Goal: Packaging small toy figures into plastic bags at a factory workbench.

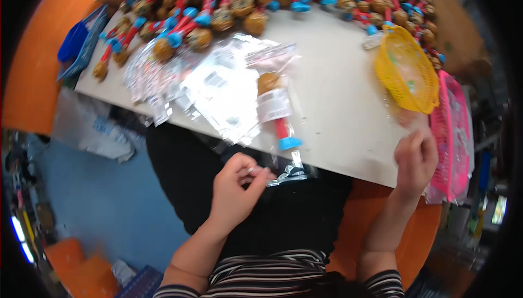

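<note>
A toy with a brown ball head (268,83), red handle and blue foot lies inside a clear plastic bag (296,159) on the table, with a white paper slip over its middle. The bag's end hangs over the table's front edge. My left hand (235,186) is closed there, thumb and fingertips pinching at the bag's edge. Off to the right, my right hand (417,159) is raised between a yellow basket (406,69) and a pink basket (451,134). Its fingers are bent but smeared by motion, so what they hold, if anything, cannot be made out.
Many similar toys (223,17) are heaped along the table's far side. Flat clear bags (218,91) and printed slips (150,71) lie at left of the bagged toy. A blue tray (87,41) stands at the left edge; a white plastic bag (95,126) hangs below.
</note>
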{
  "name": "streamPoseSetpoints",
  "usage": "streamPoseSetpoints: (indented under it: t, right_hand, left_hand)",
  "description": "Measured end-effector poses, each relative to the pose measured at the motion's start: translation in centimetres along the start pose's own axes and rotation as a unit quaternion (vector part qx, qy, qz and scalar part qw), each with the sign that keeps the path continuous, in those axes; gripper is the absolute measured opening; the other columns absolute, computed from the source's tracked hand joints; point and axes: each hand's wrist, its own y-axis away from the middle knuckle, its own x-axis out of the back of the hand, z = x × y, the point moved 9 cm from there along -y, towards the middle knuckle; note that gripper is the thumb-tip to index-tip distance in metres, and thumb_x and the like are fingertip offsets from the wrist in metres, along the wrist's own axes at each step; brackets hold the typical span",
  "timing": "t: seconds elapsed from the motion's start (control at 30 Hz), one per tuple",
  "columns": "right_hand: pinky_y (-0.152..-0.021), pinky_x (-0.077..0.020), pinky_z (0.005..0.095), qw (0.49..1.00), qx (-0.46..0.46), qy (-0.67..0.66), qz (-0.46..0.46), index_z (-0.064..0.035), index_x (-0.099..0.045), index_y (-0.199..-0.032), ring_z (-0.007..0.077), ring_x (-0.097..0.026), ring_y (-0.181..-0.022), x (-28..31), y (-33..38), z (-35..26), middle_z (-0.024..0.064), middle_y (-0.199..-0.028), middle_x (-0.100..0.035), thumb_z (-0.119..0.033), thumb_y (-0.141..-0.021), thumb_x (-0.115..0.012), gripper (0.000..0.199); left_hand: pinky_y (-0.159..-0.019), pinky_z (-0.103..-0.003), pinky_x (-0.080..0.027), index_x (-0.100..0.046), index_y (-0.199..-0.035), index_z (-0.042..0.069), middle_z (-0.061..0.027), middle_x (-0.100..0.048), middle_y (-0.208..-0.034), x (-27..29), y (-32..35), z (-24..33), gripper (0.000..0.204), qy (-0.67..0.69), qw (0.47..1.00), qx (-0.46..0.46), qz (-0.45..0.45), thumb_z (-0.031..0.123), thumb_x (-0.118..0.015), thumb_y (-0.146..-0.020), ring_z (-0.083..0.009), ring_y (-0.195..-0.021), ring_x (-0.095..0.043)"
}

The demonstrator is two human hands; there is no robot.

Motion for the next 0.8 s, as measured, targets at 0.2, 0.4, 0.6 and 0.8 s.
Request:
streamPoseSetpoints:
  t: [0.2, 0.4, 0.6, 0.8]
  right_hand:
    - [-0.062, -0.0444, 0.0201, 0.958, 0.013, 0.287, 0.018, -0.0005, -0.063, -0.092, 0.0077, -0.056, -0.070, 9.3, -11.9, 2.1, 0.0008, -0.079, -0.061, -0.011, -0.087, -0.063, 0.012]
    - [-0.062, -0.0508, 0.0272, 0.826, -0.008, 0.564, -0.026, 0.0037, -0.067, -0.091, 0.0146, -0.066, -0.069, 8.7, -14.8, 3.3, 0.0110, -0.078, -0.069, -0.008, -0.078, -0.065, 0.018]
    - [-0.079, -0.0496, 0.0287, 0.833, 0.010, 0.552, -0.045, 0.0037, -0.064, -0.103, 0.0219, -0.064, -0.097, 11.3, -14.1, 3.8, 0.0158, -0.111, -0.066, 0.003, -0.084, -0.050, 0.024]
    - [-0.086, -0.0468, 0.0276, 0.799, 0.163, 0.568, 0.116, 0.0021, -0.063, -0.107, 0.0239, -0.062, -0.100, 7.1, -7.3, -4.7, 0.0150, -0.108, -0.066, -0.002, -0.091, -0.054, 0.019]
  left_hand:
    - [-0.068, -0.020, -0.049, -0.043, -0.085, 0.005, -0.0042, -0.060, -0.078, -0.3, 0.4, 0.3, 0.018, -0.006, 1.000, -0.006, -0.017, -0.004, -0.059, -0.086, -0.0115, -0.078, -0.066]
    - [-0.073, -0.021, -0.049, -0.046, -0.091, 0.003, -0.0044, -0.059, -0.084, -0.2, 1.1, 0.5, 0.015, 0.004, 1.000, -0.009, -0.021, -0.004, -0.058, -0.087, -0.0127, -0.083, -0.065]
    - [-0.078, -0.023, -0.049, -0.049, -0.099, 0.001, -0.0080, -0.063, -0.090, -0.9, 1.0, 0.3, 0.015, -0.020, 0.998, -0.004, -0.065, -0.001, -0.060, -0.089, -0.0134, -0.088, -0.065]
    - [-0.080, -0.025, -0.049, -0.052, -0.102, 0.001, -0.0094, -0.061, -0.096, 1.4, 1.5, 1.8, 0.024, -0.094, 0.990, -0.104, -0.029, 0.002, -0.067, -0.083, -0.0146, -0.091, -0.062]
